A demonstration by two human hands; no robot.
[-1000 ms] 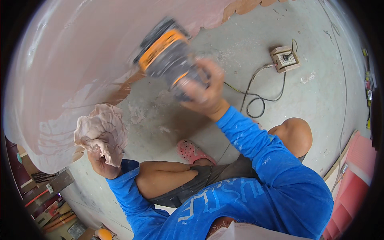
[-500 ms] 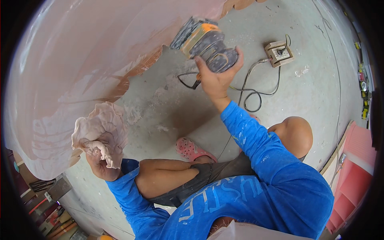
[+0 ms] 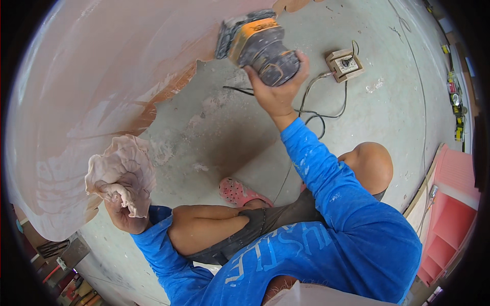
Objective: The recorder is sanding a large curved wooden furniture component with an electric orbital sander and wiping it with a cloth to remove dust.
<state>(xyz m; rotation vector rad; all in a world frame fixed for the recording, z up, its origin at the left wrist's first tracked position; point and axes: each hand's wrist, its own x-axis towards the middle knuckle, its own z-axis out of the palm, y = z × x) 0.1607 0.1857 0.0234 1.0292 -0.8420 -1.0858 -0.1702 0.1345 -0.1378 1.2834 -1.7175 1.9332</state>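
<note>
My right hand (image 3: 279,99) grips a dusty black and orange power sander (image 3: 259,48) by its rounded body, fingers wrapped round it. The sander's flat pad faces the large curved, pinkish smoothed surface (image 3: 107,71) and lies at its edge; whether it touches is hard to tell. On the left, my left hand (image 3: 125,217) is closed on a crumpled pale pink rag (image 3: 122,171), which bunches up over the fingers and hides most of them. The rag is close to the lower part of the curved surface.
A socket box (image 3: 345,65) with a plugged-in cord stands on the grey concrete floor (image 3: 204,143), and a black cable (image 3: 326,116) loops nearby. My foot in a pink clog (image 3: 240,193) is below. A pink shelf unit (image 3: 451,214) stands right; tools (image 3: 81,290) lie lower left.
The sander in my right hand has moved slightly up and left, closer to the curved surface's edge. My left hand and the rag have shifted slightly left and down in the picture.
</note>
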